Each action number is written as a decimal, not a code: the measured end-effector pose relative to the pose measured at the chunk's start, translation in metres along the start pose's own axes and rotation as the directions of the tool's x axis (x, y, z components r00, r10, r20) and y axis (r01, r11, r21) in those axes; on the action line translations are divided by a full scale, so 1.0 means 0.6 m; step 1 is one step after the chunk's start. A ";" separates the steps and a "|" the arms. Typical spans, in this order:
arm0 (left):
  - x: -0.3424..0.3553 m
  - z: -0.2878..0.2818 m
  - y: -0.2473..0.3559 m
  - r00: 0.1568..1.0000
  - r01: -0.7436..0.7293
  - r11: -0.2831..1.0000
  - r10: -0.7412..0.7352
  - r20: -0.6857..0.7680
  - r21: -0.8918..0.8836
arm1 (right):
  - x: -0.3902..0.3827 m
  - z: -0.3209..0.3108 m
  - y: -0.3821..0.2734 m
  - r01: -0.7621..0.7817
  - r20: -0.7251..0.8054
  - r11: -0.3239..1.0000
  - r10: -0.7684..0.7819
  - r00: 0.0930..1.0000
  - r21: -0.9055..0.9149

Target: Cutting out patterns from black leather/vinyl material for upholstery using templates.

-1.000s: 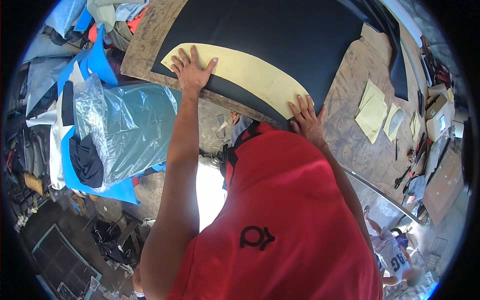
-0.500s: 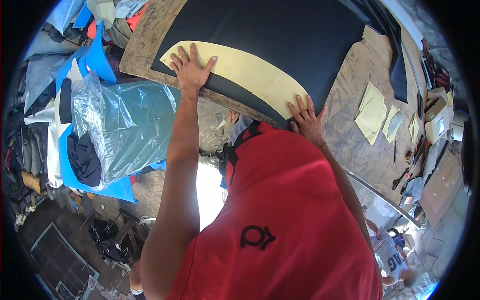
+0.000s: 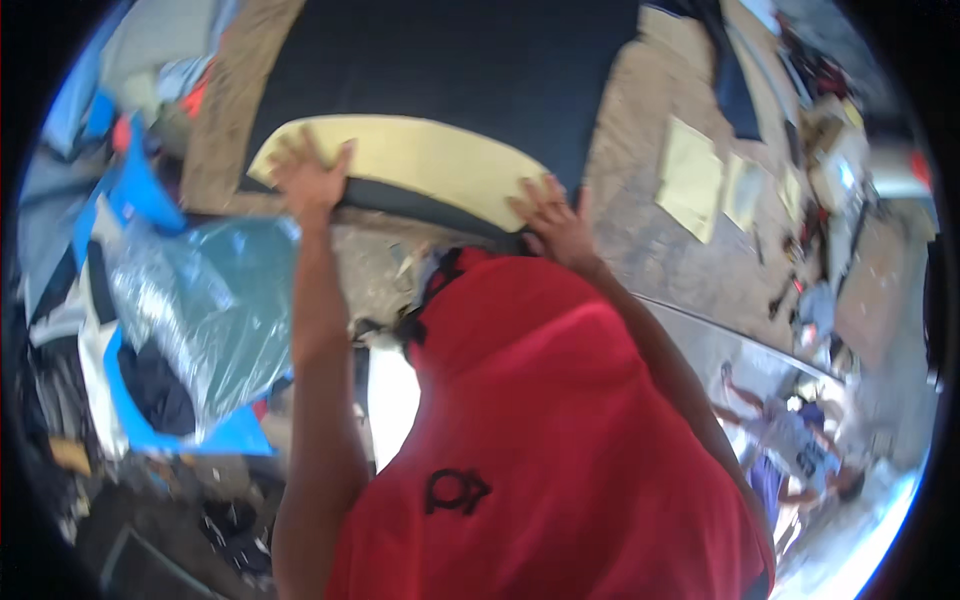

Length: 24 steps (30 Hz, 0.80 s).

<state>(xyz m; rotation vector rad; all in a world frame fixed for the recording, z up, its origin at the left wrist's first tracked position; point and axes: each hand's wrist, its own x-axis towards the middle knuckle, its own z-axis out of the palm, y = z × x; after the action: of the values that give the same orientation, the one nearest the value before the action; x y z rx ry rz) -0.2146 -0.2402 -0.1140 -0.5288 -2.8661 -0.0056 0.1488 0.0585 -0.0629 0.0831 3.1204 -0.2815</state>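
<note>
A long, curved piece of yellow paper, like a pattern piece (image 3: 430, 155), lies flat on a black sheet of material (image 3: 460, 60) near the table's front edge. My left hand (image 3: 310, 180) presses on its left end with fingers spread. At the opposite end, my right hand (image 3: 555, 220) rests with fingers apart, its fingertips on the paper and its thumb side near the black sheet's edge. Neither hand grasps anything. The picture is somewhat blurred.
Bare wood of the table (image 3: 630, 190) shows to the right, bearing yellow paper pieces (image 3: 688, 180) and small dark tools. Left of the table sits a plastic-wrapped green bundle (image 3: 240, 290) beside blue sheeting (image 3: 150, 185). Other people (image 3: 795, 445) are at lower right.
The view has shifted and turned, so the table and paper appear further left and more level. Both hands stay spread at the two ends of the yellow paper.
</note>
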 end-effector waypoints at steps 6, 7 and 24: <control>0.014 0.002 -0.015 0.975 0.062 0.998 -0.061 0.212 0.002 | -0.016 -0.008 0.013 -0.078 0.008 0.991 0.077 0.997 0.113; 0.026 -0.010 0.013 0.951 0.053 0.997 -0.069 0.302 0.059 | -0.027 -0.009 0.020 -0.109 -0.003 0.985 0.111 0.994 0.135; 0.074 0.050 -0.053 0.858 0.129 0.977 -0.196 0.475 0.170 | -0.107 -0.032 0.113 -0.083 -0.134 0.920 0.144 0.980 0.382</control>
<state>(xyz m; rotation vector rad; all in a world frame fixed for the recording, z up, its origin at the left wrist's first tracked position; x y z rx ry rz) -0.2728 -0.2529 -0.1324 -0.2867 -3.3656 0.3386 0.2166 0.1249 -0.0554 0.3027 3.1506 -0.9098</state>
